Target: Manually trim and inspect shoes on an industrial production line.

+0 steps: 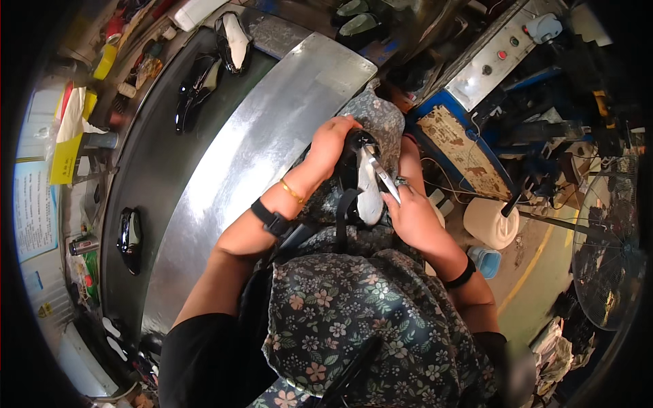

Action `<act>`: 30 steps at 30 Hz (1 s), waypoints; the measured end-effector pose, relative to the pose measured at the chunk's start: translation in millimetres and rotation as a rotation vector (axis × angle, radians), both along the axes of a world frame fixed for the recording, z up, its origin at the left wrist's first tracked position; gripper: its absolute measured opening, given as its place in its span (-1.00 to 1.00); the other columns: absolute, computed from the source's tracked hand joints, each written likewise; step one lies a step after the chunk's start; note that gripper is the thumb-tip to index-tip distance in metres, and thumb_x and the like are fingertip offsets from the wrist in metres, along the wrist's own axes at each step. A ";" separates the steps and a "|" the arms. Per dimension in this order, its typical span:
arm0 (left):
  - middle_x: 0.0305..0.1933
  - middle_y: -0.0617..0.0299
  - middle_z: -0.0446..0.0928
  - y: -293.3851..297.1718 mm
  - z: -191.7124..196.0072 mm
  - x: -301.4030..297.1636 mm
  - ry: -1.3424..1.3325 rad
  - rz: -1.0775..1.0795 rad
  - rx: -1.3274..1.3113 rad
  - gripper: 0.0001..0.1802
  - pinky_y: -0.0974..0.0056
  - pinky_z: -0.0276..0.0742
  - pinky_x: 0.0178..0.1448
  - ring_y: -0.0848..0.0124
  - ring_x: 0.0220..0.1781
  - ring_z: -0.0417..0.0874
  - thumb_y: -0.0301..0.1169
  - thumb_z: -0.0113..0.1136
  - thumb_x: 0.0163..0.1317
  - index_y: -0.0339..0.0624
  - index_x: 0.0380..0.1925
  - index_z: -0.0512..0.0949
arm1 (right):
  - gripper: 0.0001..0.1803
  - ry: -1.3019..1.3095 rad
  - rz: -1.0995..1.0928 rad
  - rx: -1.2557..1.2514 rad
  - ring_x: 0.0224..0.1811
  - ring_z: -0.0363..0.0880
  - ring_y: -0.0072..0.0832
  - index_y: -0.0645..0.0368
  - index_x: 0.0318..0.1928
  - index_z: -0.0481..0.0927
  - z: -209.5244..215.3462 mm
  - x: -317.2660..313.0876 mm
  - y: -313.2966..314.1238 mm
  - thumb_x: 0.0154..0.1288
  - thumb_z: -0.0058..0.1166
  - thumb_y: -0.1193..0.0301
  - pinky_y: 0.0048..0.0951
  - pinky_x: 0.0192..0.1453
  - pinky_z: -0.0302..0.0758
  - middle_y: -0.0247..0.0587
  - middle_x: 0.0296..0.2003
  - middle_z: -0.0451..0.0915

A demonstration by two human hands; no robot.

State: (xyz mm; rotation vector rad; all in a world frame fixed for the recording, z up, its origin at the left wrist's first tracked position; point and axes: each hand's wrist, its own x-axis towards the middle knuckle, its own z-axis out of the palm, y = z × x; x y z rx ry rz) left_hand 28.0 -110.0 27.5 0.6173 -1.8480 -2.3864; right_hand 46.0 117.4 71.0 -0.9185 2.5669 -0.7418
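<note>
- The left hand (331,143) wraps its fingers around a black shoe (358,178) on the lap.
- The right hand (411,214) pinches a thin metal tool (384,178) against the shoe.
- More black shoes (129,238) lie on the dark belt (153,163).
- A shiny metal bench (238,163) sits beside it.
- A fan (609,238) stands on the right.

At my twelve o'clock the shoe (360,178) looks like glossy black leather with a matt pale sole; the blade-like tool (385,180) on it is shiny metal. At ten o'clock, a brushed steel sheet (265,136) over a matt dark belt (156,163). My floral apron (340,319) is soft cloth
</note>
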 end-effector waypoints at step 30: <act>0.15 0.02 0.44 9.6 11.4 38.5 0.064 -0.044 -0.266 0.02 0.28 0.35 0.32 0.27 0.21 0.47 -0.45 0.51 -0.21 -0.27 0.31 0.17 | -0.62 -0.475 0.134 -0.250 -0.58 0.46 -0.61 0.29 -0.35 0.51 91.5 -73.0 -24.8 0.50 -0.10 0.22 -0.53 -0.48 0.42 -0.31 -0.59 0.50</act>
